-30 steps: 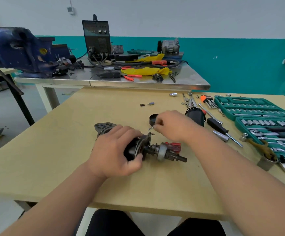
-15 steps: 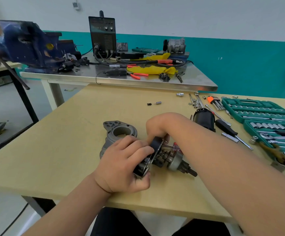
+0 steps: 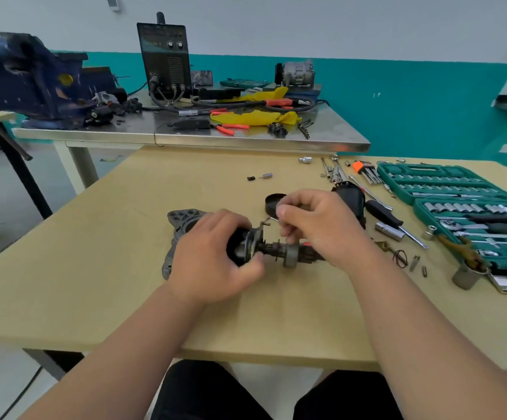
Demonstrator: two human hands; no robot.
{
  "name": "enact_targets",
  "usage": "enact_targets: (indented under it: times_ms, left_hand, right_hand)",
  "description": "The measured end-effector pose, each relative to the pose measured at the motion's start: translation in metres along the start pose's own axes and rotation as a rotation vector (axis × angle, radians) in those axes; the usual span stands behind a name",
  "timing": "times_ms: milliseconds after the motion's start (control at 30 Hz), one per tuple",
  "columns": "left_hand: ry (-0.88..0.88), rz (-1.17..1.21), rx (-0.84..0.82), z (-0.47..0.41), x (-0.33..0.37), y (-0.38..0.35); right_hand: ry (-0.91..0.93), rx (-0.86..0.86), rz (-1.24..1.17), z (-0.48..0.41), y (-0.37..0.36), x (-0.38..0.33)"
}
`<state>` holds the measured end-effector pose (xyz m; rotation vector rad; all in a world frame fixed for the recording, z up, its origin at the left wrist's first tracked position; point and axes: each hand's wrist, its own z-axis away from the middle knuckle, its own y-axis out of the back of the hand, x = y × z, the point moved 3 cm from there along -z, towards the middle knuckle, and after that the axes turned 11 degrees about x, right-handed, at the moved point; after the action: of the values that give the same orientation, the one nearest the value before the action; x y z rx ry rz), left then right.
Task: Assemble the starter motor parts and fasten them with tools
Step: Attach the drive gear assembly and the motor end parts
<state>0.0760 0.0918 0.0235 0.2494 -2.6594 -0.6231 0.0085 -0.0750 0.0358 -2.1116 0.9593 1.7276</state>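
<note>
Gripping the black end of the starter motor assembly, the left hand is curling its fingers over the top and its thumb underneath. The shaft is pointing right, out of the fist. The assembly is lying sideways near the middle of the bench, and it is not clear whether it is touching the surface. A round plate is sitting just past the left fingers, then the dark shaft, then the grey drive drum.

The right hand is hovering just above and behind the shaft. Its fingers are bunching narrowly and pinching a small bent metal piece. The free end of that piece is reaching down toward the plate; whether it is touching cannot be told. The lower right fingers are resting near the drum.

A grey cast housing is lying just behind the left hand, partly hidden by it. A black cap and a black motor casing are standing behind the right hand. To the right, a black-handled screwdriver, a loose socket and an open teal socket set are lying apart from both hands.
</note>
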Motion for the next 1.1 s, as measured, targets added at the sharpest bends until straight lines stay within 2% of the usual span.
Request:
enact_targets:
  times_ms: [167,300,500,800,1000,1100]
  left_hand:
    - [0.128,-0.006,0.058,0.007,0.001,-0.008]
    - [0.249,0.041,0.108,0.013,-0.004,-0.01]
    - [0.203,0.045,0.085,0.017,-0.005,-0.012]
    - [0.169,0.032,0.099,0.02,-0.005,-0.012]
    - [0.157,0.01,0.096,0.02,-0.005,-0.01]
    - [0.152,-0.003,0.098,0.02,-0.002,-0.01]
  right_hand:
    - [-0.039,0.075,-0.12,0.027,-0.006,0.015]
    - [0.075,0.11,0.022,0.031,-0.014,0.016]
    - [0.154,0.218,0.072,0.041,-0.028,0.013]
    - [-0.006,0.295,-0.095,0.044,-0.036,0.02]
    - [-0.007,0.362,-0.128,0.05,-0.048,0.024]
    - [0.008,0.323,-0.128,0.051,-0.046,0.024]
